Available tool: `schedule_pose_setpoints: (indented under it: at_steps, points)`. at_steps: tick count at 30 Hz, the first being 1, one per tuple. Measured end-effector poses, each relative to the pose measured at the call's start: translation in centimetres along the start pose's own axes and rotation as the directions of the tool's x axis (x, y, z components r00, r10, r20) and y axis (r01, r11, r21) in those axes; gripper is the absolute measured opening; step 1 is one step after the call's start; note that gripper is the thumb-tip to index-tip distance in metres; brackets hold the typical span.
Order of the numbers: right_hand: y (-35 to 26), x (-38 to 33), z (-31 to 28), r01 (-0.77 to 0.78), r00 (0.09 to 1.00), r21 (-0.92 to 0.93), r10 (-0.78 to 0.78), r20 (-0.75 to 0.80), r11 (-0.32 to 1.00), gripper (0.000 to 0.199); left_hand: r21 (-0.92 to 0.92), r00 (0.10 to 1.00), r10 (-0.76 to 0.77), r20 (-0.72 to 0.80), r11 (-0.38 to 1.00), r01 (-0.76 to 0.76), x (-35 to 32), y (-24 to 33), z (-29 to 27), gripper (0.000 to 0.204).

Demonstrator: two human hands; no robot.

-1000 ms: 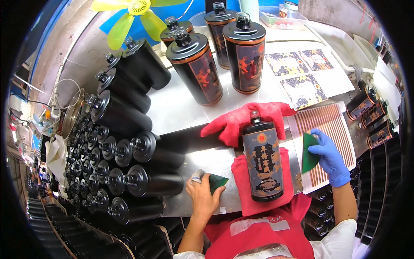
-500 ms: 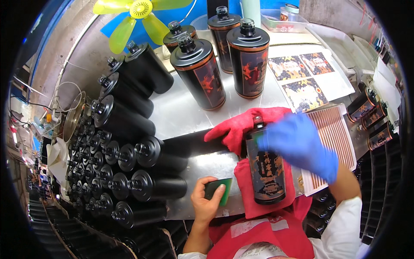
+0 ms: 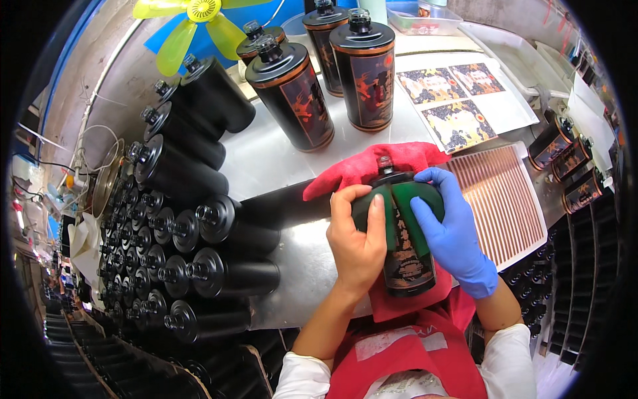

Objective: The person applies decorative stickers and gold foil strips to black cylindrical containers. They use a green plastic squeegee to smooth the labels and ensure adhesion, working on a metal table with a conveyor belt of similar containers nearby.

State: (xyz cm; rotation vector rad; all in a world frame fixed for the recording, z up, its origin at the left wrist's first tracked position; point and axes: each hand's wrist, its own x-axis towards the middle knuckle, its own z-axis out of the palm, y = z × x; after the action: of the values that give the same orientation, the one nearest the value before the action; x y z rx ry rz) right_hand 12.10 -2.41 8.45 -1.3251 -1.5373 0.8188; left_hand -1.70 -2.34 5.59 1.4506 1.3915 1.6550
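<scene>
A black bottle (image 3: 409, 269) with a dark patterned label lies in front of me on red cloth (image 3: 352, 171), its clear-capped neck pointing away. My bare left hand (image 3: 357, 243) is closed around a green scraper (image 3: 384, 199), held flat against the left side of the bottle's upper label. On the opposite side, my blue-gloved right hand (image 3: 458, 233) grips a second green scraper (image 3: 413, 229) and presses it on the label. The two scrapers lie side by side, a narrow strip of label showing between them. Part of each is behind my fingers.
Several labelled bottles (image 3: 362, 76) stand at the far side of the metal table (image 3: 299, 249). Plain black bottles (image 3: 179, 166) crowd the left. Printed label sheets (image 3: 458, 123) and a striped sheet in a white tray (image 3: 502, 199) lie right. A yellow-green fan (image 3: 203, 10) is at the back.
My left hand has moved up and right, bringing its scraper onto the bottle. My right hand has shifted lower, its scraper now flat on the label. The whole view has shifted slightly.
</scene>
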Motion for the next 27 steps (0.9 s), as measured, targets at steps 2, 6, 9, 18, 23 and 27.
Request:
schedule_pose_setpoints:
  at_steps: [2,6,9,18,23,27]
  points:
    - [2.0,0.0,-0.2,-0.062,0.998,0.138,0.063,-0.004,0.988,0.029,-0.011,1.000,-0.022,-0.013,1.000,0.022,-0.2,-2.6,-0.1,0.017]
    - [5.5,-0.6,-0.8,-0.335,0.931,0.496,0.361,0.045,0.801,0.032,-0.320,0.957,-0.290,-0.009,0.908,0.272,-2.0,-5.0,0.0,0.015]
    - [6.9,-0.7,-1.6,-0.390,0.907,0.551,0.409,0.094,0.737,0.033,-0.309,0.943,-0.328,-0.061,0.904,0.295,-2.4,-6.0,-0.2,0.016]
    - [-0.6,-2.1,-0.5,0.217,0.976,-0.189,-0.218,0.014,0.958,0.029,0.140,0.991,0.116,-0.069,0.984,-0.106,-3.4,-0.2,-0.3,0.019]
    - [5.3,-3.5,-1.4,-0.272,0.955,0.408,0.295,0.005,0.871,0.032,-0.130,0.984,-0.160,-0.079,0.980,0.149,-5.4,-3.7,-0.6,0.019]
    - [8.9,-4.2,-1.5,-0.411,0.895,0.536,0.438,0.083,0.738,0.031,-0.125,0.974,-0.191,-0.124,0.976,0.176,-6.1,-5.1,-1.0,0.019]
